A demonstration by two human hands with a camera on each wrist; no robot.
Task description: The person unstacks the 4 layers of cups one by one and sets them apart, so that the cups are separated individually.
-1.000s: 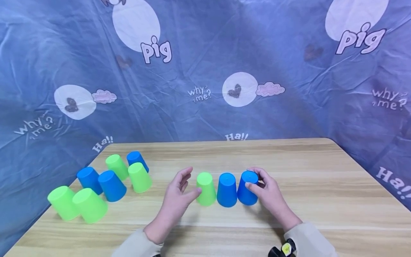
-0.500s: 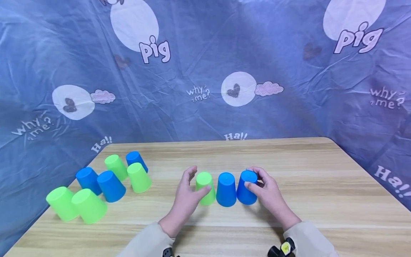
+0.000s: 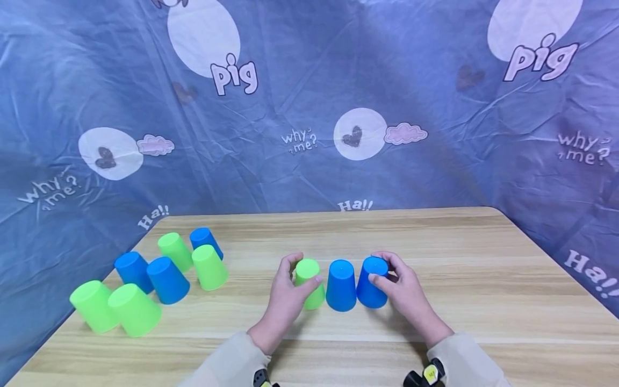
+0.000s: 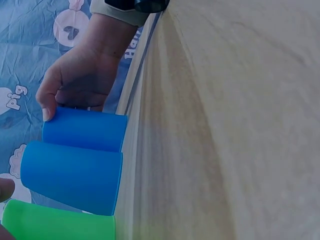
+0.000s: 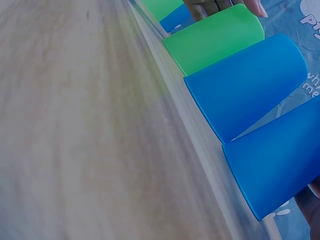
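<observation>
Three upside-down plastic cups stand in a row on the wooden table: a green cup point(image 3: 307, 270) at left, a blue cup point(image 3: 341, 287) in the middle, another blue cup point(image 3: 371, 295) at right. My left hand point(image 3: 286, 294) holds the green cup, thumb at its front and fingers curled at its far side, partly hidden. With thumb in front and fingers behind, my right hand point(image 3: 407, 289) grips the right blue cup. Nothing touches the middle cup from either hand. In the left wrist view, the right hand point(image 4: 85, 75) lies against the farthest blue cup point(image 4: 85, 129).
At the table's left side, several more upside-down cups stand in small clusters, among them a green cup point(image 3: 135, 310), a blue cup point(image 3: 168, 280) and a second green cup point(image 3: 210, 267). A patterned blue cloth point(image 3: 271, 177) hangs behind the table point(image 3: 435, 236).
My left hand has moved right and its fingers have closed around the green cup. The right hand stays on its blue cup, and the cups stand where they were.
</observation>
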